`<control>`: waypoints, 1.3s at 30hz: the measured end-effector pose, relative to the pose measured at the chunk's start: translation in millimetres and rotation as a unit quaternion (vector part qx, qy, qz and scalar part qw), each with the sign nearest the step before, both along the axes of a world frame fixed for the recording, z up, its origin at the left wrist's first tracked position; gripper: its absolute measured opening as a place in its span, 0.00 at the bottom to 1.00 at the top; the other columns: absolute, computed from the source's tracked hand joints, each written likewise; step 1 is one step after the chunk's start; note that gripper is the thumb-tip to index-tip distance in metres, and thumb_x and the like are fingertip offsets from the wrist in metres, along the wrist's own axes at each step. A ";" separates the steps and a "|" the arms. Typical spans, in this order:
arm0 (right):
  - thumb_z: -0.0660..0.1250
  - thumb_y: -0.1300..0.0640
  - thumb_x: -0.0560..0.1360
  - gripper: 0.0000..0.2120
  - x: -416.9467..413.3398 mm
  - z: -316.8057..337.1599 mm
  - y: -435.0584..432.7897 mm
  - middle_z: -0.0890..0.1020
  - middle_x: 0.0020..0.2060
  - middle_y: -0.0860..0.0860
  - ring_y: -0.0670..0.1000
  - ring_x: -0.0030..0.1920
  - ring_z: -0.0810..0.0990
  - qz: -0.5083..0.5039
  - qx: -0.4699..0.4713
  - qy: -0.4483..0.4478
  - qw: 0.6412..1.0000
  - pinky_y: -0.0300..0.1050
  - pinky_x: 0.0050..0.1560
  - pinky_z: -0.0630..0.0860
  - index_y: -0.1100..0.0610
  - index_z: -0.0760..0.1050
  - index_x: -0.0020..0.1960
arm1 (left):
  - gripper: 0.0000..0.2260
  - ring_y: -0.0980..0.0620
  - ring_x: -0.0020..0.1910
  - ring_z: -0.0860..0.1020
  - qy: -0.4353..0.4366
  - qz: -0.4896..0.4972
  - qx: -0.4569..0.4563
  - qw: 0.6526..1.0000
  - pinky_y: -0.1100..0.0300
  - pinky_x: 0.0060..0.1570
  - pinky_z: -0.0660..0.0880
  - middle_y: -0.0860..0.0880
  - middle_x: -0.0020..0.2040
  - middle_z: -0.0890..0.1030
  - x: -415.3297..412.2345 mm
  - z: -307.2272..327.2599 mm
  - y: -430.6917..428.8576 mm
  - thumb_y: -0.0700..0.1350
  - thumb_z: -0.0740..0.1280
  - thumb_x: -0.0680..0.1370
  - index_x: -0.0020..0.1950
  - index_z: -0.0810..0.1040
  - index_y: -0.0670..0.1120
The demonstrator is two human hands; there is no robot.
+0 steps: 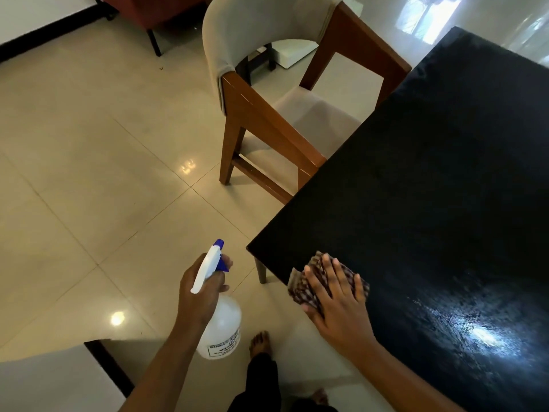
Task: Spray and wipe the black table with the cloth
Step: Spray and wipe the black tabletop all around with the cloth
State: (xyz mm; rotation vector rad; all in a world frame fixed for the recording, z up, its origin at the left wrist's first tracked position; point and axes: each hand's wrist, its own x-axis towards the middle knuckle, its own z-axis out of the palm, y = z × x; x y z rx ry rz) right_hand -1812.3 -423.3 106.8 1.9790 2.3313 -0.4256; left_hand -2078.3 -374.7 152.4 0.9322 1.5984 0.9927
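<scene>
The black table (430, 179) fills the right half of the view, with a wet shine near its lower right. A folded brown checked cloth (300, 288) lies at the table's near left corner. My right hand (335, 301) presses flat on the cloth with straight, spread fingers. My left hand (202, 289) grips the neck of a clear spray bottle (222, 325) with a white and blue trigger head. The bottle hangs over the floor, left of the table corner, nozzle pointing up and away.
A wooden chair (267, 120) with a pale padded back and seat stands pushed against the table's left edge. Glossy beige floor tiles (89, 173) spread to the left. My bare feet (260, 343) stand below the corner. A pale surface (44, 382) sits at bottom left.
</scene>
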 end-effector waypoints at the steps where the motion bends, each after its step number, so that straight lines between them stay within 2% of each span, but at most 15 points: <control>1: 0.42 0.33 0.77 0.32 -8.5 1.0 12.7 0.46 0.78 0.52 0.53 0.76 0.42 -0.003 -0.002 0.005 1.000 0.64 0.71 0.46 0.42 0.43 0.78 | 0.14 0.51 0.47 0.80 -0.002 0.002 -0.002 1.000 0.59 0.39 0.79 0.49 0.45 0.83 -1.8 -1.3 0.6 0.41 0.60 0.67 0.48 0.81 0.45; 4: 0.40 0.32 0.76 0.32 -39.7 4.0 71.7 0.47 0.78 0.54 0.56 0.77 0.44 -0.021 0.003 0.014 1.000 0.66 0.71 0.43 0.41 0.43 0.77 | 0.14 0.51 0.47 0.80 -0.006 0.001 -0.004 1.000 0.59 0.38 0.78 0.49 0.45 0.83 -5.7 -5.1 3.6 0.41 0.60 0.67 0.48 0.81 0.44; 7: 0.45 0.34 0.78 0.29 -69.6 2.4 130.4 0.45 0.78 0.54 0.58 0.77 0.42 -0.033 0.000 0.012 0.999 0.68 0.70 0.39 0.42 0.48 0.76 | 0.13 0.52 0.46 0.80 -0.007 0.003 -0.006 1.000 0.58 0.38 0.78 0.49 0.44 0.83 -8.3 -8.3 10.1 0.40 0.59 0.67 0.46 0.81 0.45; 10: 0.51 0.40 0.80 0.24 -100.1 6.2 159.5 0.54 0.77 0.54 0.57 0.76 0.47 -0.022 0.003 0.008 1.000 0.67 0.70 0.39 0.46 0.59 0.74 | 0.14 0.49 0.47 0.81 0.000 0.004 -0.003 1.000 0.58 0.38 0.79 0.48 0.45 0.83 -9.5 -10.3 15.5 0.41 0.60 0.67 0.48 0.81 0.45; 13: 0.55 0.45 0.80 0.21 -107.4 10.0 153.1 0.62 0.74 0.52 0.54 0.76 0.53 0.010 0.017 0.030 0.999 0.63 0.72 0.45 0.49 0.64 0.72 | 0.14 0.51 0.47 0.81 -0.002 0.006 -0.003 1.000 0.56 0.39 0.79 0.49 0.45 0.83 -12.6 -9.4 17.5 0.40 0.59 0.67 0.46 0.82 0.48; 16: 0.51 0.45 0.81 0.23 -79.6 8.2 110.4 0.60 0.76 0.51 0.53 0.76 0.53 0.091 0.025 0.070 0.993 0.62 0.73 0.49 0.49 0.61 0.74 | 0.14 0.51 0.47 0.80 0.000 -0.001 -0.005 1.000 0.53 0.41 0.80 0.49 0.45 0.83 -16.5 -8.0 17.6 0.39 0.59 0.67 0.44 0.82 0.48; 18: 0.50 0.44 0.80 0.24 -46.7 3.5 67.3 0.60 0.76 0.50 0.52 0.76 0.54 0.115 0.029 0.049 0.992 0.61 0.73 0.51 0.47 0.59 0.75 | 0.14 0.50 0.47 0.80 0.001 -0.006 -0.005 1.000 0.52 0.41 0.80 0.49 0.45 0.83 -16.7 -8.1 16.0 0.39 0.59 0.67 0.44 0.81 0.48; 21: 0.50 0.41 0.79 0.26 6.9 -1.0 4.3 0.59 0.75 0.48 0.51 0.75 0.54 0.095 0.042 0.009 0.995 0.55 0.76 0.44 0.44 0.55 0.75 | 0.14 0.49 0.48 0.80 0.001 -0.006 -0.008 1.000 0.55 0.40 0.79 0.49 0.44 0.83 -17.2 -8.7 11.7 0.40 0.59 0.67 0.46 0.81 0.46; 23: 0.45 0.40 0.80 0.26 25.8 -2.1 -17.5 0.59 0.75 0.48 0.51 0.75 0.52 0.094 0.047 -0.012 0.994 0.53 0.74 0.41 0.43 0.50 0.77 | 0.14 0.48 0.48 0.80 0.000 -0.002 -0.012 1.000 0.59 0.38 0.79 0.50 0.44 0.83 -18.9 -9.4 7.9 0.40 0.59 0.67 0.47 0.81 0.44; 25: 0.46 0.39 0.80 0.27 18.5 -4.0 -14.3 0.57 0.76 0.49 0.52 0.75 0.52 0.093 0.041 -0.013 0.995 0.56 0.73 0.44 0.42 0.48 0.77 | 0.15 0.48 0.48 0.80 -0.002 0.000 -0.012 1.000 0.60 0.37 0.79 0.49 0.44 0.83 -21.1 -9.9 5.4 0.41 0.59 0.67 0.49 0.80 0.43; 27: 0.52 0.41 0.78 0.28 -9.8 -1.6 8.1 0.57 0.76 0.51 0.54 0.76 0.54 0.090 0.037 0.001 0.995 0.62 0.73 0.48 0.42 0.52 0.77 | 0.14 0.47 0.48 0.80 0.001 -0.003 -0.010 1.000 0.59 0.38 0.79 0.49 0.44 0.83 -21.8 -9.8 4.5 0.40 0.59 0.67 0.48 0.80 0.44; 29: 0.54 0.42 0.76 0.28 -48.8 -0.8 44.5 0.60 0.76 0.53 0.57 0.75 0.58 0.099 0.038 0.009 0.994 0.67 0.70 0.53 0.43 0.55 0.76 | 0.14 0.48 0.48 0.80 0.001 -0.006 -0.011 1.000 0.56 0.39 0.78 0.49 0.44 0.83 -21.9 -8.4 5.5 0.40 0.59 0.67 0.46 0.81 0.45; 34: 0.62 0.47 0.77 0.26 -125.7 3.2 117.1 0.57 0.76 0.55 0.60 0.75 0.53 0.113 0.008 0.015 0.993 0.71 0.70 0.49 0.45 0.59 0.73 | 0.14 0.48 0.48 0.80 -0.002 -0.010 0.002 1.000 0.51 0.42 0.80 0.48 0.45 0.83 -17.8 -1.8 10.3 0.39 0.59 0.67 0.45 0.81 0.49; 37: 0.64 0.49 0.77 0.29 -114.1 2.0 105.4 0.56 0.76 0.55 0.60 0.76 0.52 0.125 0.014 0.005 0.992 0.70 0.71 0.49 0.45 0.56 0.75 | 0.14 0.47 0.48 0.80 -0.004 -0.018 0.010 1.000 0.51 0.42 0.80 0.47 0.46 0.83 -8.3 2.3 12.6 0.40 0.60 0.67 0.46 0.81 0.51; 39: 0.65 0.48 0.76 0.34 -84.4 0.3 70.1 0.56 0.77 0.54 0.59 0.76 0.54 0.136 0.023 0.003 0.990 0.70 0.70 0.53 0.45 0.51 0.77 | 0.14 0.48 0.48 0.80 -0.005 -0.031 0.009 0.999 0.52 0.41 0.79 0.47 0.45 0.83 -1.3 4.1 13.0 0.39 0.60 0.67 0.44 0.82 0.52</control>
